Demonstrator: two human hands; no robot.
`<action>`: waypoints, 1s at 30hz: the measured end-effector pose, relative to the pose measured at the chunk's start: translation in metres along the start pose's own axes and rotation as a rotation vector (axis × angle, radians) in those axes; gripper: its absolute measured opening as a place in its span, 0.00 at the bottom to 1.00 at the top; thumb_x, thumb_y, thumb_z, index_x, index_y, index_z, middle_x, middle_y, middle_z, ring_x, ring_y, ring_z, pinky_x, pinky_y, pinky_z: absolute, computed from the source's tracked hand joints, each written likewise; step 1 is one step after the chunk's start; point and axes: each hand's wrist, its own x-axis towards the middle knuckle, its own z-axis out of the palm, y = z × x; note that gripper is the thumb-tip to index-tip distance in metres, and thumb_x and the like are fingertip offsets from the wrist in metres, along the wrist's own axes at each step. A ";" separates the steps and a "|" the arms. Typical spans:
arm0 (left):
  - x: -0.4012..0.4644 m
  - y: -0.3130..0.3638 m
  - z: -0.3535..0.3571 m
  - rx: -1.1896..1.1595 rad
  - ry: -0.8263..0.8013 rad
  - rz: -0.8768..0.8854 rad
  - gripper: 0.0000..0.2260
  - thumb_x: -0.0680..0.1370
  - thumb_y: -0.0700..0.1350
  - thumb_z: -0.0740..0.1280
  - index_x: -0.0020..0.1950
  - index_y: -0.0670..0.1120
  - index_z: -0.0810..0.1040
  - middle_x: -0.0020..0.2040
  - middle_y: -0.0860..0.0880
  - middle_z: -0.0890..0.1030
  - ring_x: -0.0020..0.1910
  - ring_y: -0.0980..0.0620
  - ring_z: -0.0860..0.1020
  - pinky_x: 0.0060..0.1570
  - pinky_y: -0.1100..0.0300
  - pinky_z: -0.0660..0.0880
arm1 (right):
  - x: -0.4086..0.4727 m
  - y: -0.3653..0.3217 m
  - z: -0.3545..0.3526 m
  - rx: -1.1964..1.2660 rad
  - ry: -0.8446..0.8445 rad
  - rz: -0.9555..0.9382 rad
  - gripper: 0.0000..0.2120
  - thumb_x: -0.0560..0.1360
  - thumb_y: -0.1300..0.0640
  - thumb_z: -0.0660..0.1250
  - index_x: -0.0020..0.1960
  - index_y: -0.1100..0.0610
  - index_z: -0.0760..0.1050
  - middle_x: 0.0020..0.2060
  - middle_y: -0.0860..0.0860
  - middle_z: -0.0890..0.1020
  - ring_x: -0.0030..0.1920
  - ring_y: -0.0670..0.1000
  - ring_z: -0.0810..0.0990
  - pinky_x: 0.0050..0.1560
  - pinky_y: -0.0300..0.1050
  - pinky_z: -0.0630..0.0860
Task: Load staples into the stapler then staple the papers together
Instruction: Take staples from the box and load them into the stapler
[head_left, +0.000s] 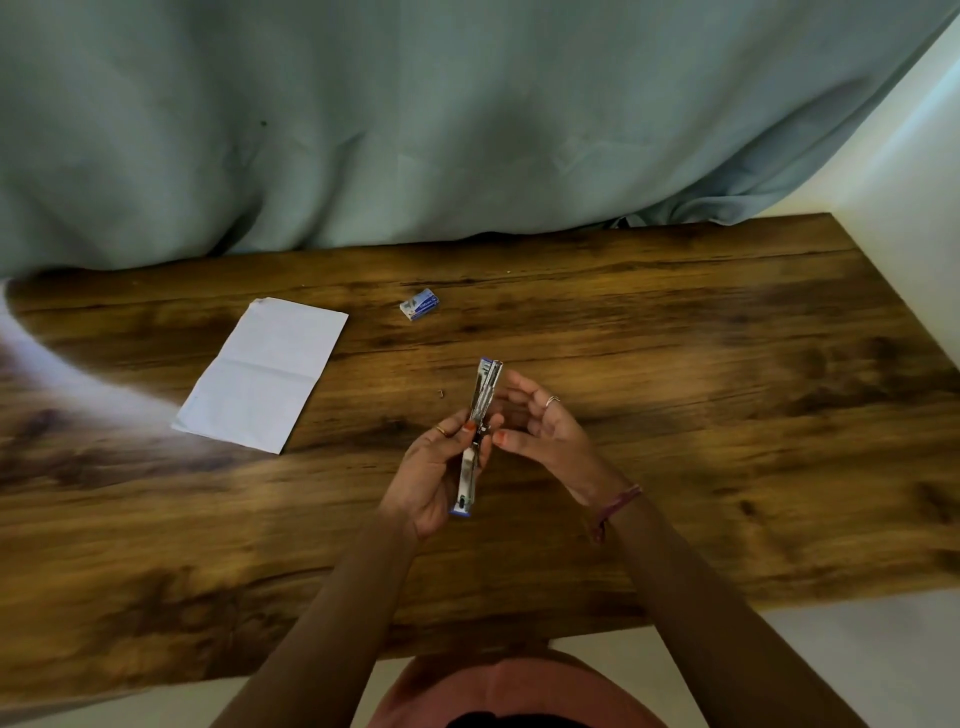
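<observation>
Above the middle of the tabletop (675, 312), toward its near edge, we hold the stapler (480, 415) swung open into one long strip; our left hand (436, 467) grips its lower half, while our right hand (540, 421) hovers beside the upper half, fingers loosely curled, seemingly holding nothing. To load well, we should keep the bare metal channel facing up and steady, then lay a staple strip in flat. The staple box (420, 304), small blue-and-white cardboard, lies toward the far edge. The papers (260, 374), creased and white, lie toward the left. The wood looks dark and grained.
</observation>
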 end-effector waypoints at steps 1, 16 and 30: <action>0.000 -0.001 0.002 0.017 0.003 0.012 0.17 0.76 0.34 0.63 0.65 0.37 0.75 0.59 0.37 0.80 0.50 0.49 0.83 0.42 0.60 0.81 | 0.000 0.000 0.000 -0.002 -0.012 0.000 0.35 0.66 0.57 0.76 0.67 0.40 0.64 0.65 0.46 0.74 0.65 0.47 0.74 0.65 0.50 0.71; -0.003 -0.011 0.015 0.095 0.091 -0.003 0.11 0.78 0.36 0.63 0.60 0.40 0.79 0.48 0.41 0.84 0.40 0.50 0.84 0.38 0.61 0.81 | 0.005 0.000 0.002 0.102 0.184 0.009 0.34 0.65 0.53 0.76 0.68 0.53 0.68 0.53 0.49 0.83 0.58 0.49 0.79 0.57 0.43 0.77; 0.001 -0.011 0.017 0.080 0.073 -0.053 0.13 0.79 0.36 0.61 0.62 0.39 0.77 0.54 0.38 0.83 0.48 0.47 0.84 0.45 0.57 0.82 | 0.002 -0.002 -0.003 0.186 0.193 0.016 0.27 0.66 0.57 0.74 0.63 0.48 0.71 0.49 0.50 0.85 0.49 0.48 0.83 0.49 0.40 0.79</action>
